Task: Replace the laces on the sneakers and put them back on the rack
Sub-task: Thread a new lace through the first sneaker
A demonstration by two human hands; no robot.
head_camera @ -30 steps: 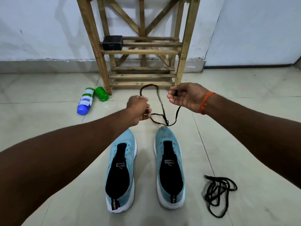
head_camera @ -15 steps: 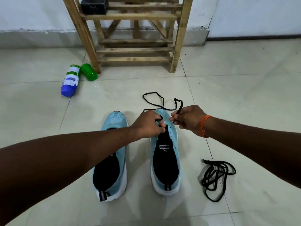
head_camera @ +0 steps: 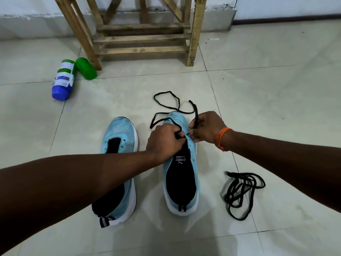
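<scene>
Head view: over the toe end of the right sneaker (head_camera: pixel 181 182), the left hand (head_camera: pixel 164 140) pinches the black lace (head_camera: pixel 196 112) in its fingers, and the right hand (head_camera: pixel 207 129) pinches another stretch. The spare lace (head_camera: pixel 239 189) lies right of that sneaker.

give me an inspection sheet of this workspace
surface: tiled floor, both sneakers standing on it
job's things: left sneaker and right sneaker unlaced; black lace at right sneaker's front eyelets; second lace bundled on the floor to its right
clutter: blue-capped bottle and green container lying by the rack leg
hands: left hand and right hand both pinch the black lace
cables: nothing seen
surroundings: wooden rack, white wall behind
</scene>
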